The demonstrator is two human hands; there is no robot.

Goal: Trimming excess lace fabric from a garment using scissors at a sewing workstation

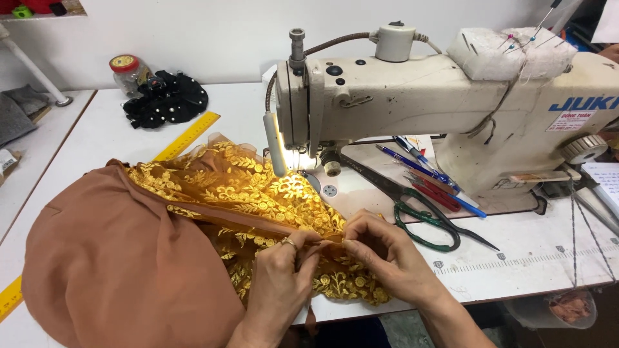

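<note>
Pinching one seam edge of the gold-embroidered fabric [271, 193] between them, the left hand [280, 277] and right hand [387, 254] held it short of the sewing machine [412, 96]'s needle; stitching apparently remained undone.

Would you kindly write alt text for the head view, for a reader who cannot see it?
Two bare hands, left hand and right hand, pinch a seam of brown fabric with gold floral lace before a cream sewing machine on a white table; green-handled scissors lie alongside.
</note>
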